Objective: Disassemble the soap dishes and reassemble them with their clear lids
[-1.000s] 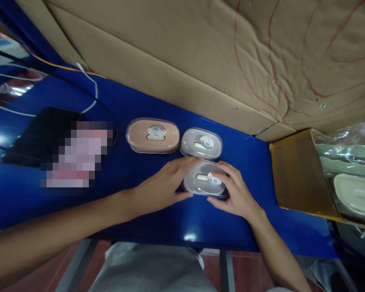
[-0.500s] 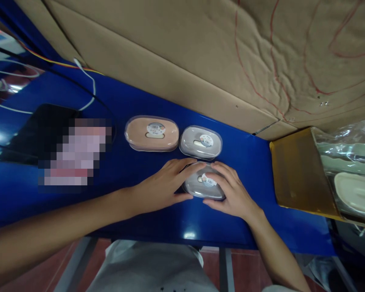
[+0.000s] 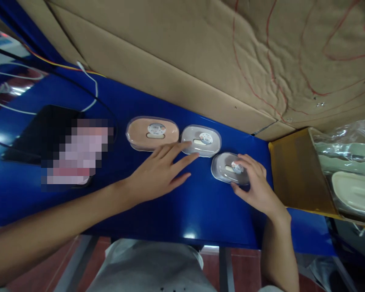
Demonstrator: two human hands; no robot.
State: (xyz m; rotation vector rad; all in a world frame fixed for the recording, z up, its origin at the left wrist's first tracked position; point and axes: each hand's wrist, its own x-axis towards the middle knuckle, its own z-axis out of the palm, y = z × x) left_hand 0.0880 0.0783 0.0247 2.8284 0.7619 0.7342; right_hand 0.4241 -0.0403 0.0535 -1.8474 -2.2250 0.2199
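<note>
On the blue table, my right hand [image 3: 254, 178] grips the right end of a small grey oval box [image 3: 223, 169] with a clear lid and a round label, its thumb at the near side and fingers over the top. My left hand [image 3: 162, 170] is open, fingers spread toward the right. Its fingertips reach the near edge of a light grey oval box [image 3: 187, 140]; whether they touch it I cannot tell. Left of that box, close beside it, lies a larger peach oval box [image 3: 136, 132], also labelled.
A brown cardboard box [image 3: 301, 174] at the right holds pale green plastic-wrapped pieces. Toward the left lie a black flat object [image 3: 33, 138], a blurred-out pinkish item [image 3: 79, 154] and a white cable [image 3: 95, 91]. A cardboard panel [image 3: 158, 52] stands along the table's back edge.
The grey box has moved right and slightly away from me, carried by my right hand. My left hand has let go of it and shifted left and up, toward the other boxes.
</note>
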